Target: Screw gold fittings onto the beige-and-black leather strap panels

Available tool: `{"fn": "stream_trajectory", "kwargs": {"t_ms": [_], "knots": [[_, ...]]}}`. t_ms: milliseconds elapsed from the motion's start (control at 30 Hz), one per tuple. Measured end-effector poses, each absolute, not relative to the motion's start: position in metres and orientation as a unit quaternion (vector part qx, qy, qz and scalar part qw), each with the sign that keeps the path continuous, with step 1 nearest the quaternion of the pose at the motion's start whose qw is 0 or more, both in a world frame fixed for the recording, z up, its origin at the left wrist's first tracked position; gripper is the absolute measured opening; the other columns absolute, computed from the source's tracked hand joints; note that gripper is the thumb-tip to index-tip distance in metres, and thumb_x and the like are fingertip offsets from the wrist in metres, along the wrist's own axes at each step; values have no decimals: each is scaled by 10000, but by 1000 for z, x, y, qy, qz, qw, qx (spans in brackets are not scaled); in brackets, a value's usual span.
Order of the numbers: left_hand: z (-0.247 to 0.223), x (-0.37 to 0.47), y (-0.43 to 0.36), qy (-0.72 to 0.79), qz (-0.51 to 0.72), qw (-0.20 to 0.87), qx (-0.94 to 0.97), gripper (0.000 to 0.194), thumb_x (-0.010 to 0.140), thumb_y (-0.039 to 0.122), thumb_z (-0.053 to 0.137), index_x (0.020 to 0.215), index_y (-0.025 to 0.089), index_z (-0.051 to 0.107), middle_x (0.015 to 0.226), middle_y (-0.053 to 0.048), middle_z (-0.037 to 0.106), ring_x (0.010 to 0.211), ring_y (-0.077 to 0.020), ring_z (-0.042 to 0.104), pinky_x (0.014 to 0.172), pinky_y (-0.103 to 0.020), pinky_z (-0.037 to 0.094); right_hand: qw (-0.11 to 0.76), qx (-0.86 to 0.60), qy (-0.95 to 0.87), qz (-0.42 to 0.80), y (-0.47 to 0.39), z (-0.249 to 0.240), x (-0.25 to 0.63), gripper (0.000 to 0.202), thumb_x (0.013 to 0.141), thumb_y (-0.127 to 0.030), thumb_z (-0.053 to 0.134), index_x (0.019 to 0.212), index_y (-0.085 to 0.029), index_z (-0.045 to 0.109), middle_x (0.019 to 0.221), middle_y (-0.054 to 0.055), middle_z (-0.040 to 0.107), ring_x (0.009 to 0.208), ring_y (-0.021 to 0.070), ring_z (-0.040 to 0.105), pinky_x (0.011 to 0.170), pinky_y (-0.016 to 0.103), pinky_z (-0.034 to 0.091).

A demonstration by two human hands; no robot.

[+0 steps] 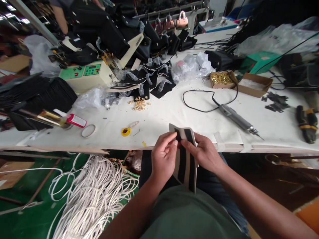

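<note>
A flat, stiff panel (183,166) with beige and black stripes stands upright between my hands at the table's front edge, its lower part over my lap. My right hand (205,152) grips its right edge, thumb on the near face and fingers behind. On the other side, my left hand (163,154) is closed, with thumb and fingertips pinching at the panel's upper left; whether a small part is also between them I cannot make out. Beyond the hands lie a yellow tape roll (126,131) and a pile of small gold-coloured metal fittings (139,104).
A corded electric screwdriver (235,118) lies right, near pliers (307,123) and a box of gold hardware (223,79). A red-labelled bottle (76,120) and tape ring (88,130) are left. Behind stand a machine (87,74) and black bags (99,26). White cord (92,199) heaps below.
</note>
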State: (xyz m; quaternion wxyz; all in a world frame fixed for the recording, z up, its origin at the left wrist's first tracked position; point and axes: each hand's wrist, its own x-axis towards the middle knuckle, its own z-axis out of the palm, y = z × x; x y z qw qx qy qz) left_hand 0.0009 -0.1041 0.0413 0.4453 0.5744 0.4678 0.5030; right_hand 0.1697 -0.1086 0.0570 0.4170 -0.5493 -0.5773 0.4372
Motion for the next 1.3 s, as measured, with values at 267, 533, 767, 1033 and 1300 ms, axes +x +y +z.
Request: {"fn": "stream_trajectory", "kwargs": {"t_ms": [267, 533, 767, 1033, 1300], "knots": [[26, 5, -59, 476, 489, 542, 491, 731, 772, 336, 899, 1427, 227, 594, 1304, -111, 716, 1111, -226, 704, 923, -305, 582, 442, -535, -346, 631, -104, 43, 185, 405, 881, -554, 756, 990, -165, 763, 890, 65, 785, 781, 257, 734, 698, 342, 580], [27, 8, -44, 447, 429, 671, 406, 380, 706, 328, 939, 983, 150, 750, 957, -75, 822, 877, -218, 757, 837, -314, 587, 426, -559, -332, 630, -96, 42, 186, 441, 893, -559, 750, 1145, -197, 769, 981, 62, 807, 907, 280, 758, 785, 363, 599], [18, 10, -37, 473, 420, 658, 408, 345, 699, 327, 929, 953, 153, 775, 912, -61, 819, 815, -213, 748, 744, -291, 577, 404, -573, -371, 609, -89, 37, 191, 431, 912, -569, 722, 1133, -200, 744, 1091, 76, 797, 1019, 295, 745, 870, 386, 593], [14, 11, -29, 477, 418, 669, 389, 329, 677, 301, 921, 933, 165, 765, 862, -35, 806, 751, -193, 732, 707, -289, 586, 326, -604, -387, 616, -69, 37, 203, 361, 849, -518, 771, 942, -170, 764, 837, 55, 775, 723, 231, 706, 600, 294, 531], [24, 14, -14, 517, 362, 661, 406, 333, 625, 296, 907, 886, 158, 751, 796, -43, 778, 694, -206, 712, 644, -306, 581, 311, -593, -448, 592, -41, 39, 217, 259, 757, -396, 810, 820, -147, 771, 787, 23, 748, 702, 172, 644, 637, 258, 476]]}}
